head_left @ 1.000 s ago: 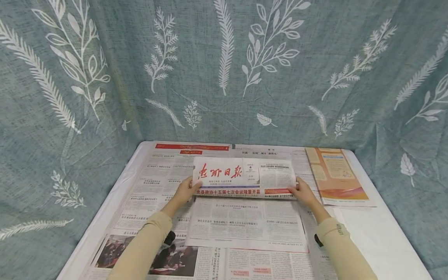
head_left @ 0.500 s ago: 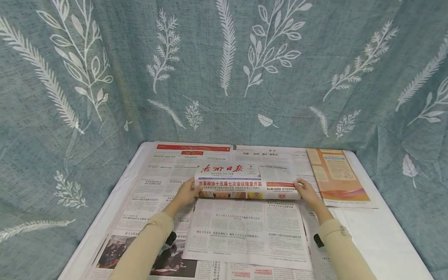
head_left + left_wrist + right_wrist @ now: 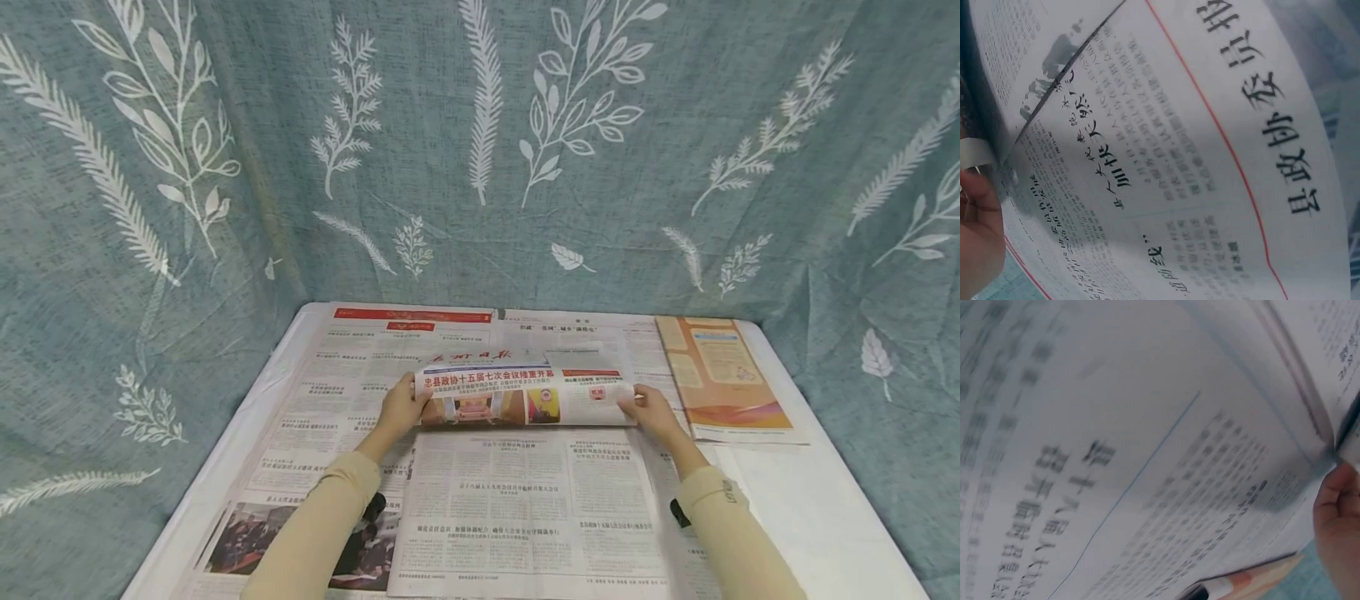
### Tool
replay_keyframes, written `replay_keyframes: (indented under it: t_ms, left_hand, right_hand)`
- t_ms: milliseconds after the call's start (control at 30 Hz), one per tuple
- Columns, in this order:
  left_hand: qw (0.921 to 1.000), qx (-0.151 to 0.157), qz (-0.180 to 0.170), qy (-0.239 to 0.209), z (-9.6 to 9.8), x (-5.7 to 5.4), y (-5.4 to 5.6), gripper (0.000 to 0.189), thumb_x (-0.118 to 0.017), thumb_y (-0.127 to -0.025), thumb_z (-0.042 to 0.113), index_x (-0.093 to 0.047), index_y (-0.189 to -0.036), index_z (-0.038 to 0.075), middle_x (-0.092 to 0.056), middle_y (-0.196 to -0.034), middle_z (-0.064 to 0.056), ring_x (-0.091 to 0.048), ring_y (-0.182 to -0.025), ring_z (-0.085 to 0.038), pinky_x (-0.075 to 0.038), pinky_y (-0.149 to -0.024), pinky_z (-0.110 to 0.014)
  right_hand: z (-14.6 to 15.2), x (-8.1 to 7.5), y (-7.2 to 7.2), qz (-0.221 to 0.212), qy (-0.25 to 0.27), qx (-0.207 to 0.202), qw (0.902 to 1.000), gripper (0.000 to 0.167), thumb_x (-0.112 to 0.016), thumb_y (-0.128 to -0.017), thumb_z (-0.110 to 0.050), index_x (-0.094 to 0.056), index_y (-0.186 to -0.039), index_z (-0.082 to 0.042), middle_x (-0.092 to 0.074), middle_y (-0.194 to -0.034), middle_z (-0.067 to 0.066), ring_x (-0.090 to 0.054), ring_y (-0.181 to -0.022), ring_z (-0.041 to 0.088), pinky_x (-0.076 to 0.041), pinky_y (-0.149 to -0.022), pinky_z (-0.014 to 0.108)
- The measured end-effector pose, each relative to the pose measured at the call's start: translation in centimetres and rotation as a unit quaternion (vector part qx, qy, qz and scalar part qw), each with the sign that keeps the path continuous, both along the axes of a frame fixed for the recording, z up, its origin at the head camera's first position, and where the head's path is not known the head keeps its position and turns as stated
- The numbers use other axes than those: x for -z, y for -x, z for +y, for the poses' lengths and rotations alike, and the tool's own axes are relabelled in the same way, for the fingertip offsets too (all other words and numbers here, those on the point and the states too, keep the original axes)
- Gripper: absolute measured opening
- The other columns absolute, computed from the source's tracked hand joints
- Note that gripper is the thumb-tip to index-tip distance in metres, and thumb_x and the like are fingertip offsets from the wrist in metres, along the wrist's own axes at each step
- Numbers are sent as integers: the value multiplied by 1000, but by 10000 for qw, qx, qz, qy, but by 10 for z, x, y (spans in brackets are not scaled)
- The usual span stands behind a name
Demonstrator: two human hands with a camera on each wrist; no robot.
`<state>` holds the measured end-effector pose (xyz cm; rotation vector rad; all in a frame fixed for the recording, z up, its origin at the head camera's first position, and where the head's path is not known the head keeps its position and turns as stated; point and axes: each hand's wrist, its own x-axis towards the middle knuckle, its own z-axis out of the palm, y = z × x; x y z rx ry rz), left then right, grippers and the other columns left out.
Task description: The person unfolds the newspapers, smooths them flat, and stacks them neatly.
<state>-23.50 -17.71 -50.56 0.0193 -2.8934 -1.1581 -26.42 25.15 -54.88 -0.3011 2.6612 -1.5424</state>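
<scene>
A newspaper [image 3: 517, 396] with red Chinese headlines lies across the middle of the table, its far part curled over into a thick roll. My left hand [image 3: 401, 407] grips the roll's left end, thumb on top. At the right end, my right hand [image 3: 651, 410] pinches it the same way. From under the roll a flat printed sheet [image 3: 525, 517] spreads toward me. In the left wrist view, the fingers [image 3: 982, 194] hold the edge at far left. The right wrist view shows the right hand [image 3: 1338, 531] at the paper's edge; the undersides of both hands' grips are hidden.
More newspaper sheets [image 3: 322, 392] cover the white tabletop [image 3: 810, 517] beneath. An orange and tan printed sheet [image 3: 723, 375] lies at the right back. A blue-green curtain [image 3: 480, 250] with white leaf patterns hangs behind and at both sides.
The rolled part has turned away from me: the masthead has tipped back and colour photos show at its front. The flat sheet's near edge has come closer to me. Both hands keep hold.
</scene>
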Motion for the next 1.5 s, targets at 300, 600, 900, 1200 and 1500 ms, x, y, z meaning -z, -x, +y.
replay_keyframes:
  t_ms: [300, 600, 900, 1200, 1500]
  left_hand:
    - [9950, 472, -536, -702, -6, -3, 3, 67, -54, -96, 30, -29, -140, -14, -68, -90, -26, -62, -64, -23, -51, -66, -34]
    - [9999, 140, 9, -81, -1, -3, 10, 64, -61, -91, 28, -40, -136, -11, -49, -48, -4, -32, -39, -7, -28, -41, -21]
    - [9967, -559, 145, 574, 10, -8, 12, 59, -61, -91, 29, -45, -133, -10, -66, -96, -29, -65, -79, -37, -54, -71, -46]
    - [9936, 208, 484, 999, 34, -7, 5, 57, -64, -89, 18, -42, -136, -6, -43, -132, -33, -45, -121, -50, -43, -98, -56]
    - [9434, 2247, -1325, 2049, 76, -13, -18, 95, -72, -74, 55, -26, -150, 22, -4, -157, -22, 5, -139, -56, -6, -103, -77]
  right_hand:
    - [51, 145, 84, 303, -482, 1347, 9892, 31, -65, -87, -40, -61, -87, -9, -66, -64, 1, -56, -52, 9, -44, -48, 26]
    - [-3, 7, 6, -755, -73, 805, 9939, 70, -58, -87, -54, -54, -119, 8, -64, -95, 22, -59, -75, 22, -48, -63, 31]
    - [-26, -30, -17, -920, -567, 941, 9897, 43, -65, -89, -23, -61, -103, 17, -66, -88, 23, -51, -67, 16, -43, -57, 26]
    - [39, 138, 66, -153, -1585, 1839, 9700, 61, -67, -76, -62, -43, -59, -8, -35, -51, 0, -30, -47, 16, -28, -44, 33]
    - [20, 75, 35, -736, -1340, 1512, 9766, 60, -66, -81, -55, -31, -58, -13, -25, -51, -4, -25, -46, 12, -25, -43, 30]
